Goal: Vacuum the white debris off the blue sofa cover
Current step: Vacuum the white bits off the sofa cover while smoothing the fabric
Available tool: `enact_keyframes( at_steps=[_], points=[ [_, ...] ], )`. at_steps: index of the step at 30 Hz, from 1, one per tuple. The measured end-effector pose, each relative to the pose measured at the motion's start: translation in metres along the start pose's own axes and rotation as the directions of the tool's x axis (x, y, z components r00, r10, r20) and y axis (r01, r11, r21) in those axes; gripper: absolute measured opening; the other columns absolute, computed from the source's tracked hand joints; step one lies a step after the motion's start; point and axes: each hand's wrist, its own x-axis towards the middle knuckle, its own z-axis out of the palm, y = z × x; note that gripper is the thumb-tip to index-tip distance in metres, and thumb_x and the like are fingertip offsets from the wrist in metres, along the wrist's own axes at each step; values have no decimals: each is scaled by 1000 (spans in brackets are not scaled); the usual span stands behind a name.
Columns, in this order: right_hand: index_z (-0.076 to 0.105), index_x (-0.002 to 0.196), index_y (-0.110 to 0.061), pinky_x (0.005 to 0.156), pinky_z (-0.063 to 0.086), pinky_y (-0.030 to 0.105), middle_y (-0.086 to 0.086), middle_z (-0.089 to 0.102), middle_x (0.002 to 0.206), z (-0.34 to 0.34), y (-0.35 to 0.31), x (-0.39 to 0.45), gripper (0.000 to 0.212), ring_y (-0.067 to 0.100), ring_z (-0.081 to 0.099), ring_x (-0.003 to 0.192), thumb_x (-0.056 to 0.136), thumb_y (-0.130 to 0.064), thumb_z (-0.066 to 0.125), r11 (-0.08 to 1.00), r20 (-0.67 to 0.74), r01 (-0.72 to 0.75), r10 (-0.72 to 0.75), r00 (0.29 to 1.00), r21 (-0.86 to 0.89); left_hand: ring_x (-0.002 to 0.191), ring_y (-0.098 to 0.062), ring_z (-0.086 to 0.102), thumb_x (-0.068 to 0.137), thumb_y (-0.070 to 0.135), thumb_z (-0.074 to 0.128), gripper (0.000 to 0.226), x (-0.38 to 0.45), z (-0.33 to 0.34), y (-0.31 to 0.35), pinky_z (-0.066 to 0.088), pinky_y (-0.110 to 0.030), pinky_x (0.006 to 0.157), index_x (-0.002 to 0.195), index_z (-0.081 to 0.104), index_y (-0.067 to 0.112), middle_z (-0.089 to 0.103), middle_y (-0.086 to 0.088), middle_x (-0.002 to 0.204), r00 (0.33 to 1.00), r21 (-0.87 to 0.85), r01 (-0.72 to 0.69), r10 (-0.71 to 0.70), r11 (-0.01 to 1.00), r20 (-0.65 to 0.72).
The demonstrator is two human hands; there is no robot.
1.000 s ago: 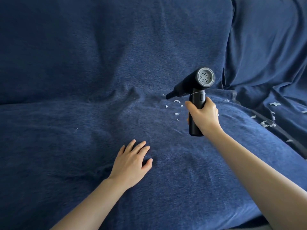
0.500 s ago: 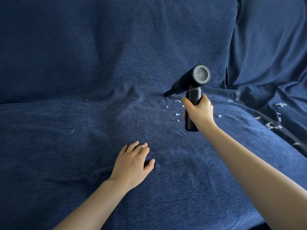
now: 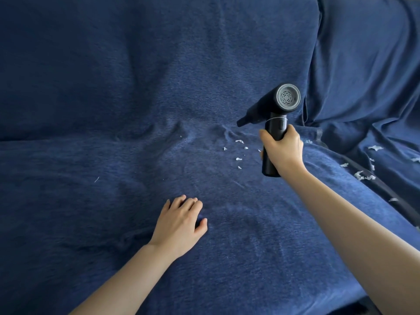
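Note:
A blue sofa cover (image 3: 113, 223) fills the view. My right hand (image 3: 284, 151) grips the upright handle of a black handheld vacuum (image 3: 270, 108). Its narrow nozzle points left and down toward the crease at the back of the seat. Small white debris (image 3: 238, 158) lies scattered on the seat just left of that hand and below the nozzle. My left hand (image 3: 179, 223) rests flat on the cover, palm down, fingers slightly apart, holding nothing.
More white debris (image 3: 363, 175) lies on the right, along the gap to the neighbouring cushion. A thin white fleck (image 3: 96, 179) sits on the seat at the left. The sofa backrest (image 3: 159, 64) rises behind the seat.
The vacuum and my right hand have drifted slightly up and back toward the crease. My left hand has stayed flat on the cover, its fingers drawn a bit closer together.

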Motion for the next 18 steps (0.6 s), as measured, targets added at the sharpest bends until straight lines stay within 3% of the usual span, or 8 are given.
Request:
enact_keyframes(
  at_steps=[3, 6, 12, 18],
  points=[
    [49, 85, -23, 78, 60, 48, 15, 70, 90, -12, 6, -15, 40, 38, 70, 90, 67, -57, 63, 998, 9, -1, 2, 1000, -57, 104, -26, 61, 83, 39, 55, 30, 0, 0, 2, 53, -48, 82, 105, 63, 20, 68, 4, 105, 1000, 3, 8, -8, 1000, 1],
    [54, 94, -16, 71, 60, 41, 15, 70, 93, -20, 16, -26, 35, 36, 71, 82, 81, -45, 69, 998, 26, -17, 19, 999, -60, 107, -29, 61, 82, 36, 64, 38, -2, 1, 5, 51, -53, 84, 118, 63, 23, 66, 2, 110, 999, 31, 29, -30, 999, 29],
    [55, 103, -9, 57, 52, 29, 17, 71, 93, -31, 24, -37, 32, 22, 69, 61, 89, -33, 71, 998, 14, -24, 25, 1000, -50, 136, -28, 36, 97, 39, 39, 46, -3, 4, 7, 31, -54, 108, 141, 42, 28, 47, 1, 142, 993, 20, 45, -47, 999, 111],
    [52, 95, -16, 64, 58, 36, 15, 70, 91, -44, 20, -51, 27, 26, 71, 68, 88, -34, 71, 999, 2, 5, -5, 1000, -45, 138, -29, 31, 98, 37, 37, 45, -2, -1, 11, 32, -55, 106, 141, 43, 24, 38, 6, 149, 989, 13, 49, -50, 999, 138]
  ],
)
